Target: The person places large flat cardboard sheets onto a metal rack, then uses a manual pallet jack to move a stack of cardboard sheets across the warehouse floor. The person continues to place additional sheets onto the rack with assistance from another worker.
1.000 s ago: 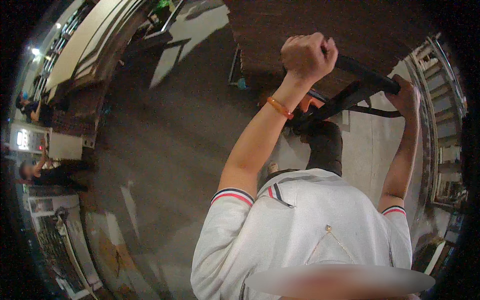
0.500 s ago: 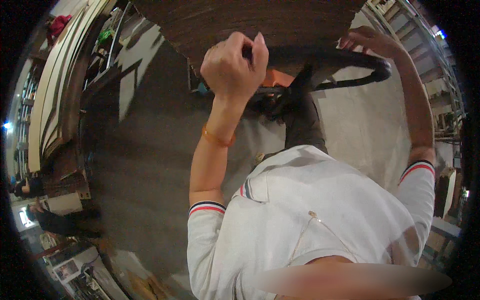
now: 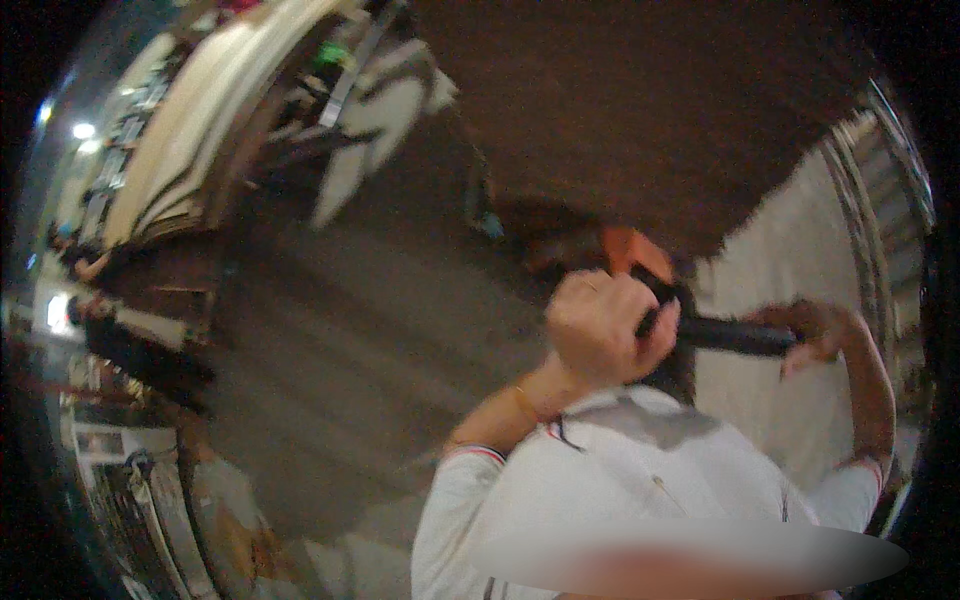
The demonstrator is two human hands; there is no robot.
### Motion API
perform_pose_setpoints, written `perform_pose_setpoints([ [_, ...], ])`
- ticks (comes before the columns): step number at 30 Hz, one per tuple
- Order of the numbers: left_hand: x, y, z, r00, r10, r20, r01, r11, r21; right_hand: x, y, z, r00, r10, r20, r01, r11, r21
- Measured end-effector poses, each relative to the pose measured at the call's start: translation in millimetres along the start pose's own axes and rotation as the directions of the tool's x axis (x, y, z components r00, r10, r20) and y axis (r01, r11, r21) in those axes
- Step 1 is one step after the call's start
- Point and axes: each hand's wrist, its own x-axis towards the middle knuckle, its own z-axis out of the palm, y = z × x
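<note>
Dim, motion-blurred, fisheye-bent, lamp (image 3: 84,130) glaring left

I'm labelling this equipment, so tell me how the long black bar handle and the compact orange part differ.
The long black bar handle is dark and elongated, while the compact orange part is bright and blocky. The person's left hand closes around the handle; neither hand grips the orange part. Both look blurred.

Grey floor (image 3: 340,350), cluttered left edge.
Stacked pale sheets (image 3: 190,125); small green item (image 3: 330,57) to their right; bright lamp (image 3: 84,131) left; 2 people (image 3: 145,345) lower, blurred.
</note>
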Motion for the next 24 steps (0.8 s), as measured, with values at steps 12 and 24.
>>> perform_pose_setpoints([
  [12, 27.1, -4.7, -13.6, 0.999, 0.004, -0.054, -0.007, 0.998, -0.057, -21.5, -53.1, -8.0, 0.936, 0.083, -0.341, -0.099, 0.995, -0.029],
  [24, 8.0, 17.0, -26.7, 1.0, -0.021, 0.023, 0.022, 0.999, -0.046, -33.6, -52.2, 25.6, 0.917, 0.054, -0.396, -0.081, 0.995, -0.052],
])
